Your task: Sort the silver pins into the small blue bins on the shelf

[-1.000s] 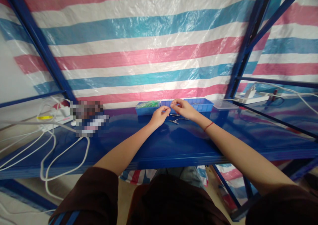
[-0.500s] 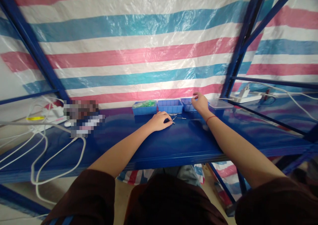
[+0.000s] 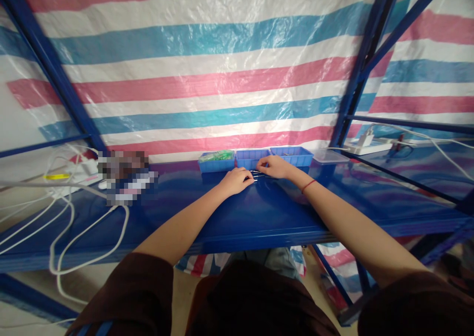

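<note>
My left hand (image 3: 237,181) rests on the blue tabletop with thumb and fingers curled together. A thin silver piece juts from its fingertips, too small to name more exactly. Several slim silver rods (image 3: 260,174) lie on the table between my hands. Over their right end, my right hand (image 3: 276,167) has its fingers pinched downward; what they hold, if anything, is hidden. Behind the hands three blue bins stand in a row. Green items in clear plastic fill the left bin (image 3: 217,165), the middle bin (image 3: 252,159) is partly covered, and small metal bits lie in the right bin (image 3: 301,156).
A clear plastic lid (image 3: 331,155) lies right of the bins. White power strips stand at far right (image 3: 374,146) and far left (image 3: 79,178), with white cables (image 3: 59,242) looping over the left table edge. Blue frame posts (image 3: 350,94) and a striped sheet (image 3: 222,79) enclose the table.
My right hand has come from above the right bin leftward and down to the silver rods. The left hand has stayed nearly in place, its thumb-finger gap now smaller.
</note>
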A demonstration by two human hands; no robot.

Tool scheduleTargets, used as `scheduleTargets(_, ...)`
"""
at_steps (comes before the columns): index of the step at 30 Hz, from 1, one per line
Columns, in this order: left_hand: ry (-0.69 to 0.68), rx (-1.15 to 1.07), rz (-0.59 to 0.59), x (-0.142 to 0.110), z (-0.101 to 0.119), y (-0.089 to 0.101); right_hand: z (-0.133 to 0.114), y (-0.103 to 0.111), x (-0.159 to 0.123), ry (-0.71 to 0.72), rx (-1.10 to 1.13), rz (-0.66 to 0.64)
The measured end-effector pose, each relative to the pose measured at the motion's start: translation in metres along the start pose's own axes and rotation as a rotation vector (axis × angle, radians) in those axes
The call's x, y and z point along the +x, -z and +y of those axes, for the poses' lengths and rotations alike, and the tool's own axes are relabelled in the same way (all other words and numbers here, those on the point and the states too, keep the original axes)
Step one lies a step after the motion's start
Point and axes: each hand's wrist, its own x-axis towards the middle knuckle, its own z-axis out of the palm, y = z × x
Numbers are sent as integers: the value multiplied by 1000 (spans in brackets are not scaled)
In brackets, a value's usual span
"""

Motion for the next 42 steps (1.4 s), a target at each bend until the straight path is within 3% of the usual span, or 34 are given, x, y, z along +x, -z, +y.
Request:
scheduleTargets(8, 21, -133, -14, -1, 4, 4, -4, -5, -2, 49, 119, -255)
scheduleTargets(17, 82, -238, -35, -1, 2, 6, -8, -10, -1, 60, 36, -199)
scheduleTargets(24, -2, -145, -30, 2, -2, 4, -15, -6, 0, 90, -74, -196)
scheduleTargets(29, 8, -107, -19, 2, -6, 1, -10, 8, -4, -95, 14, -302)
scheduleTargets(34, 116, -254, 135, 3, -2, -1, -2, 12, -6, -236, 320, -231)
scheduleTargets(42, 157, -547, 376, 7, 7, 4, -4, 5, -5, -257, 627, -207)
